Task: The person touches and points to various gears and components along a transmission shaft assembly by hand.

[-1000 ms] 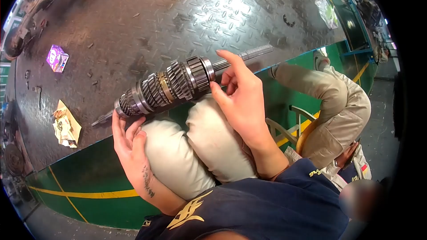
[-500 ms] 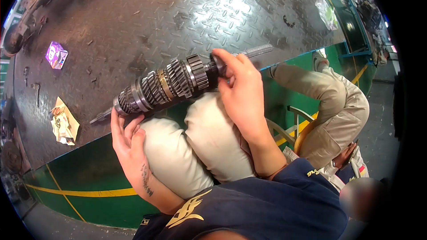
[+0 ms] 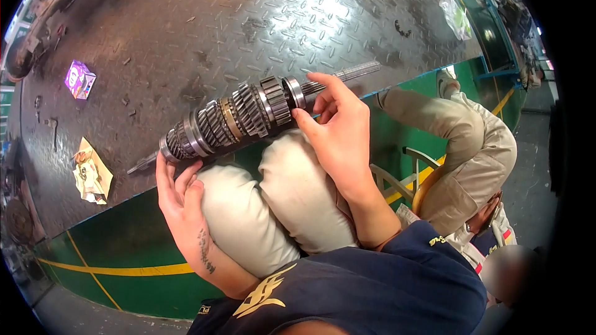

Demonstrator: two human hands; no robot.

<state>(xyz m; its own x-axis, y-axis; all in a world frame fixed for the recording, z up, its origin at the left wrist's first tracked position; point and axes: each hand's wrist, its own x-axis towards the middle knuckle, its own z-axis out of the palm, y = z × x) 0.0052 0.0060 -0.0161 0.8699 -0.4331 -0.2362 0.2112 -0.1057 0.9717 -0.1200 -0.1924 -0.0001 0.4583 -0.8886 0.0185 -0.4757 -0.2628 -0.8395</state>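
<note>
A gear shaft point(image 3: 239, 115) with several toothed gears and a brass-coloured ring lies slanted along the table's near edge, above my knees. At its lower left end, my left hand point(image 3: 180, 195) curls its fingers against the last collar, steadying it from below. Around the right part of the shaft sits a shiny metal ring point(image 3: 295, 92), close beside the large toothed gear. My right hand point(image 3: 338, 121) spans this ring, thumb at its lower edge and index finger near its top. The bare splined end point(image 3: 360, 71) sticks out beyond my right hand.
On the steel tread-plate table point(image 3: 205, 18) are a purple box point(image 3: 79, 79), torn yellowish paper with small parts point(image 3: 92, 174), a dark broken ring point(image 3: 402, 29) and a plastic bag point(image 3: 456, 17). A seated person's legs point(image 3: 462, 133) and a chair point(image 3: 422, 177) are at right.
My right hand has turned and its thumb has moved left. The metal ring now sits squarer on the shaft, nearer the large gear. My left hand has hardly moved.
</note>
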